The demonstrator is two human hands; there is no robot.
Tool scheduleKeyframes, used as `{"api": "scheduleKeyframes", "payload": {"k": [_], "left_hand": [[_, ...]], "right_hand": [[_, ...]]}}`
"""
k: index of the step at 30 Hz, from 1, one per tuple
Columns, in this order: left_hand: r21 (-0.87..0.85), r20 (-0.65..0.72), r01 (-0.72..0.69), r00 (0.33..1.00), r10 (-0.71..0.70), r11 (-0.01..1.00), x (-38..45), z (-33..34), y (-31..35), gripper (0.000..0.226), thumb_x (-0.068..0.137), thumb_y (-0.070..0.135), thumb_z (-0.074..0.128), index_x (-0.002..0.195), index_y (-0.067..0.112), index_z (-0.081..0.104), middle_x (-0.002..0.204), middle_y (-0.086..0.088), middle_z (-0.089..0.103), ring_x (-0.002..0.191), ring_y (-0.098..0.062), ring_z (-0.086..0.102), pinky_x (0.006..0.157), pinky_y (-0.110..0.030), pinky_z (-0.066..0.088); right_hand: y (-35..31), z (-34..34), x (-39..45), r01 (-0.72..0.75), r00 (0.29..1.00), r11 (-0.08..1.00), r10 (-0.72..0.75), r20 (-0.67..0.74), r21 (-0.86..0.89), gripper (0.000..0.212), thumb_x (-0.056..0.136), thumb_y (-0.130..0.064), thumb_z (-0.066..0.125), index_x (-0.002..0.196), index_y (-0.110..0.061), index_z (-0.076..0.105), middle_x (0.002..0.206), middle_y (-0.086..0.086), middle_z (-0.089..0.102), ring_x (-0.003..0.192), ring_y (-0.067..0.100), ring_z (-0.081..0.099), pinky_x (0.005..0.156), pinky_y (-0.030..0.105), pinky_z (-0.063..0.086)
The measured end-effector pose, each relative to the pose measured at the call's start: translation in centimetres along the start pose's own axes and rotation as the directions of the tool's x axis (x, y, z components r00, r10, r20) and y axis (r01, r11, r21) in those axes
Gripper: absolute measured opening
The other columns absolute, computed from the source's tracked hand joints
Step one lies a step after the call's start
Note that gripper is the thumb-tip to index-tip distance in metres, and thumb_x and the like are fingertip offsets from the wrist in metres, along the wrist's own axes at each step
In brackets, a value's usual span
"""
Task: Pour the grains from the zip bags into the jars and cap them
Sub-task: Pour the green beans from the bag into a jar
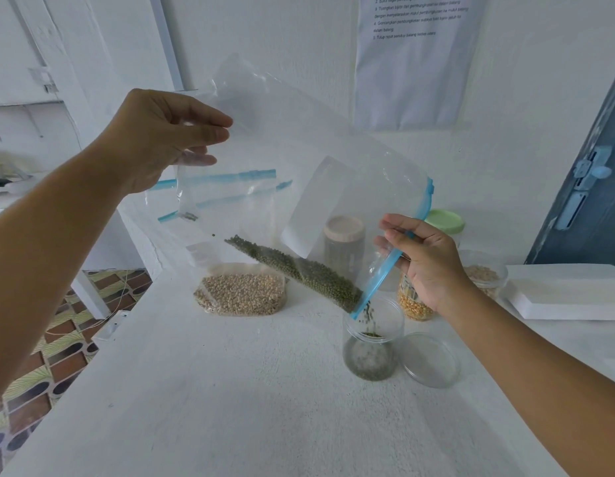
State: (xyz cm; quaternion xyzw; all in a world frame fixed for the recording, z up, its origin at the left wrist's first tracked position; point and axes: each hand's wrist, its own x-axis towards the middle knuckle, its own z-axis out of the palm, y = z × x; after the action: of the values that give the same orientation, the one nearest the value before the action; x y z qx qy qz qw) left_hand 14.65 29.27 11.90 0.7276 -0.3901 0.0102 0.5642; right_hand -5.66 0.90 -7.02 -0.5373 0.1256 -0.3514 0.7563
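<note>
Beans [299, 270] stream into the open jar [371, 352] at lower centre: keep your left hand [154, 139] pinching the zip bag [299, 149] corner high, right hand [426, 259] gripping the zipper edge (steady over the mouth).

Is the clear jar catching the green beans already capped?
No, the clear plastic jar stands open, its clear round lid lying beside it.
</note>
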Motion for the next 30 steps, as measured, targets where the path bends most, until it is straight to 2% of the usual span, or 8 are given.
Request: {"api": "scheduleKeyframes", "payload": {"k": [3,8,14,22,24,27,30], "left_hand": [[0.000,0.008,0.000,1.000,0.000,1.000,0.10,-0.03,0.00,0.019,0.077,0.016,0.085,0.093,0.027,0.085,0.106,-0.017,0.073,0.070,-0.015,0.062,0.082,-0.036,0.065],[0.002,0.000,0.006,1.000,-0.006,1.000,0.10,0.16,-0.19,0.020,0.074,0.018,0.086,0.093,0.025,0.085,0.112,-0.026,0.068,0.071,-0.018,0.060,0.082,-0.036,0.065],[0.002,0.009,0.015,1.000,-0.015,1.000,0.36,0.07,-0.08,0.018,0.077,0.017,0.085,0.090,0.028,0.085,0.096,-0.003,0.075,0.071,-0.017,0.062,0.083,-0.039,0.065],[-0.003,0.015,0.016,1.000,-0.016,1.000,0.37,0.47,0.06,0.017,0.075,0.017,0.086,0.088,0.028,0.085,0.093,-0.003,0.073,0.069,-0.015,0.061,0.082,-0.039,0.065],[-0.006,0.017,0.016,1.000,-0.015,1.000,0.24,0.45,0.20,0.017,0.074,0.018,0.086,0.089,0.028,0.085,0.095,-0.008,0.073,0.070,-0.017,0.061,0.083,-0.039,0.065],[-0.013,0.021,0.007,1.000,-0.007,1.000,0.13,0.48,0.39,0.018,0.073,0.020,0.086,0.089,0.027,0.085,0.111,-0.024,0.070,0.076,-0.022,0.061,0.083,-0.039,0.065],[-0.008,0.020,0.004,1.000,-0.004,1.000,0.21,0.61,0.36,0.018,0.073,0.019,0.086,0.089,0.027,0.085,0.107,-0.025,0.069,0.073,-0.020,0.061,0.082,-0.038,0.065]], "right_hand": [[0.12,-0.05,0.01,-0.004,1.000,1.000,0.004,0.000,0.001,0.023,0.094,0.004,0.067,0.108,-0.012,0.077,0.108,0.004,0.079,0.104,0.028,0.076,0.095,0.036,0.061],[0.12,-0.15,0.02,-0.005,1.000,1.000,0.005,-0.002,-0.005,0.024,0.094,0.004,0.066,0.107,-0.012,0.077,0.108,0.004,0.079,0.103,0.027,0.076,0.096,0.038,0.060],[0.15,-0.11,0.03,-0.005,1.000,1.000,0.005,-0.002,-0.010,0.024,0.095,0.004,0.066,0.108,-0.012,0.077,0.108,0.003,0.079,0.103,0.027,0.076,0.097,0.038,0.060],[0.29,-0.38,-0.03,-0.014,1.000,1.000,0.014,0.001,0.003,0.024,0.095,0.004,0.066,0.110,-0.011,0.076,0.107,0.003,0.079,0.101,0.026,0.077,0.091,0.033,0.061],[0.32,-0.41,-0.03,-0.017,1.000,1.000,0.017,0.006,0.005,0.024,0.094,0.005,0.066,0.109,-0.011,0.076,0.107,0.004,0.079,0.101,0.026,0.077,0.088,0.031,0.061],[0.31,-0.43,0.02,-0.010,1.000,1.000,0.010,-0.009,0.004,0.024,0.094,0.004,0.066,0.108,-0.012,0.077,0.108,0.003,0.079,0.101,0.026,0.077,0.090,0.032,0.061],[0.32,-0.47,0.06,-0.010,1.000,1.000,0.010,-0.004,-0.004,0.023,0.095,0.004,0.066,0.109,-0.012,0.076,0.108,0.003,0.079,0.101,0.026,0.076,0.090,0.032,0.061]]}}
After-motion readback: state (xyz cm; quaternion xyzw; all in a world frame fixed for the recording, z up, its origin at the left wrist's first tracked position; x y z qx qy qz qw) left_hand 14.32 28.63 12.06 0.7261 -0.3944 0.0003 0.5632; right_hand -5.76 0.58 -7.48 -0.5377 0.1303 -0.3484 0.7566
